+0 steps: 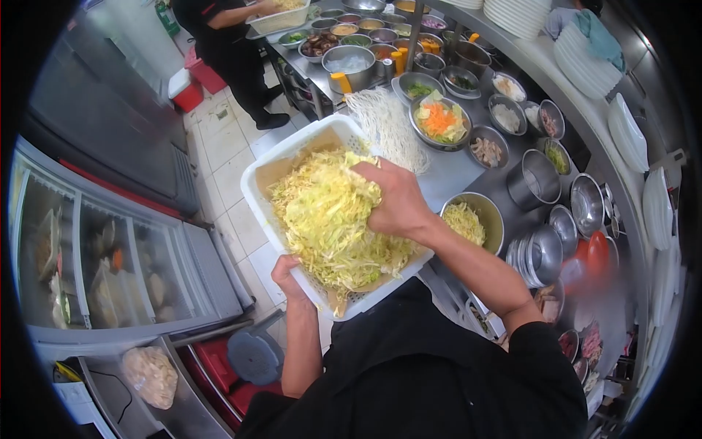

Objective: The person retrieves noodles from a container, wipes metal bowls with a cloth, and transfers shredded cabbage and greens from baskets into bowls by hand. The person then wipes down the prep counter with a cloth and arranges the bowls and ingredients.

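Note:
A white perforated basket (257, 192) full of shredded yellow-green cabbage (322, 241) is held in front of my body, tilted. My left hand (288, 276) grips its near left rim, with the thumb on the edge. At the basket's right side my right hand (395, 196) is closed round a clump of the cabbage, its fingers partly buried in the shreds. Just right of the basket stands a metal pot (497, 223) with more shredded cabbage in it. White noodles (387, 124) lie on the metal counter beyond the basket.
Bowls of ingredients, one with carrot and cabbage (441, 121), cover the counter. Stacked plates (515, 16) line the shelf at right. A co-worker in black (227, 58) stands at the upper left, holding another basket. A glass-door fridge (102, 241) is at left, a red bin (184, 89) behind.

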A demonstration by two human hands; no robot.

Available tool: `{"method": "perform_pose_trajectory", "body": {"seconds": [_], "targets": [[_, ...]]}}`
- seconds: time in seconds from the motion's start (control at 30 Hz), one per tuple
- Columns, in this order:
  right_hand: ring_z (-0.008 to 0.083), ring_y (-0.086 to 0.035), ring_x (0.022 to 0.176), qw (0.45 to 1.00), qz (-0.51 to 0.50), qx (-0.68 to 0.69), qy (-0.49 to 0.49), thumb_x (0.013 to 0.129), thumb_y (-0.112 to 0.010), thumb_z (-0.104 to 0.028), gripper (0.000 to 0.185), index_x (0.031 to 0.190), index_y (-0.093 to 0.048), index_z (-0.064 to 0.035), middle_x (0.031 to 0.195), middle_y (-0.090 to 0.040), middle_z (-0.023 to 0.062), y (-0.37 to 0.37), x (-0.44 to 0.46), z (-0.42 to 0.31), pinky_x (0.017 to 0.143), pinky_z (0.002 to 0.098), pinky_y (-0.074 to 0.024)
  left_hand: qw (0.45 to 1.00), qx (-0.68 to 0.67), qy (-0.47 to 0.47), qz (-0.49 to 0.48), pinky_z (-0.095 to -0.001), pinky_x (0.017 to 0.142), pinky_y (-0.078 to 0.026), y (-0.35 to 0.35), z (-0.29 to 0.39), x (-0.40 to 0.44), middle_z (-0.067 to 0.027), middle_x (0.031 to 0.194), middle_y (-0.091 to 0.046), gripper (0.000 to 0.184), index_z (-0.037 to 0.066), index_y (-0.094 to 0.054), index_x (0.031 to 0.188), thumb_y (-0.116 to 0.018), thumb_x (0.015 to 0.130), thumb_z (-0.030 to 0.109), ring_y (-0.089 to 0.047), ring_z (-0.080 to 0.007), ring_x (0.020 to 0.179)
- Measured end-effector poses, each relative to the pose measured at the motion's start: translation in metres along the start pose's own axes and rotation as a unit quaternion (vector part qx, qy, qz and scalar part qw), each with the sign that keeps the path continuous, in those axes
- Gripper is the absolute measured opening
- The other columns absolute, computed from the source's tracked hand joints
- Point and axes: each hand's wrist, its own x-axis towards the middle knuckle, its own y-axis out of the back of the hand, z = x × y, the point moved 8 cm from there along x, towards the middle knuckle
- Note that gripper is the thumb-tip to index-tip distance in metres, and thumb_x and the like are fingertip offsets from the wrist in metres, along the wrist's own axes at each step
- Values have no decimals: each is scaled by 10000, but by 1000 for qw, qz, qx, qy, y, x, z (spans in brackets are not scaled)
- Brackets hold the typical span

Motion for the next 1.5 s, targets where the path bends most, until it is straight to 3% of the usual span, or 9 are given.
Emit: {"method": "perform_pose_trajectory", "body": {"seconds": [0.33,0.5,0.6,0.73,1.07,1.1,1.23,1.3,1.5], "targets": [[333,-615,847,996,31,-16,-82,557,-596,52,470,1023,-597,-8,868,-625,179,28,11,6,761,331,-469,999,26,30,14,-397,863,-476,-10,-15,-5,-196,1110,-544,705,-56,-405,1247,-469,604,227,-568,-321,969],[148,-606,915,991,47,30,-118,628,-675,59,456,1072,-582,15,980,-659,115,66,11,1,825,263,-460,999,11,43,8,-399,848,-483,-6,-24,-4,-194,1083,-560,683,-46,-419,1244,-484,615,211,-575,-323,954],[237,-629,938,986,113,48,-114,639,-663,45,449,1076,-610,-41,995,-655,147,96,0,19,817,301,-477,999,-1,41,0,-396,844,-487,-3,-27,-2,-200,1086,-559,690,-50,-413,1250,-487,617,214,-576,-328,956],[151,-605,916,976,153,49,-144,652,-711,36,469,1103,-587,5,997,-660,97,150,-23,27,830,260,-463,999,14,41,9,-398,853,-488,3,-28,-1,-219,1090,-550,723,-75,-403,1243,-486,586,218,-575,-338,953],[116,-588,894,942,248,-62,-217,677,-664,31,422,1092,-586,20,972,-668,99,220,-106,66,797,252,-451,998,46,37,-5,-391,850,-476,-3,-29,0,-219,1119,-524,723,-64,-381,1259,-504,624,260,-554,-342,988],[194,-630,891,936,260,-98,-218,653,-638,32,419,1068,-610,-14,927,-673,128,219,-115,74,791,278,-463,998,49,40,-7,-391,850,-476,-4,-31,-1,-219,1119,-524,723,-64,-381,1259,-504,624,260,-554,-342,988],[305,-629,904,903,215,-221,-300,620,-633,1,451,1067,-611,-59,954,-649,161,196,-144,99,791,348,-481,997,65,31,11,-390,858,-474,-6,-27,-5,-214,1117,-528,722,-61,-384,1257,-498,616,249,-555,-337,990],[388,-590,908,856,109,-320,-392,589,-638,-34,498,1081,-597,-93,1006,-610,190,175,-157,119,779,423,-486,996,77,35,24,-385,865,-469,-9,-25,-9,-209,1123,-530,724,-59,-388,1256,-495,602,234,-555,-331,993],[378,-572,951,829,-4,-326,-455,576,-670,-57,513,1076,-566,-94,1018,-562,198,126,-180,165,770,439,-495,994,101,12,32,-389,855,-474,-21,-23,-13,-215,1147,-506,748,-53,-355,1274,-500,606,251,-549,-337,1001]]}}
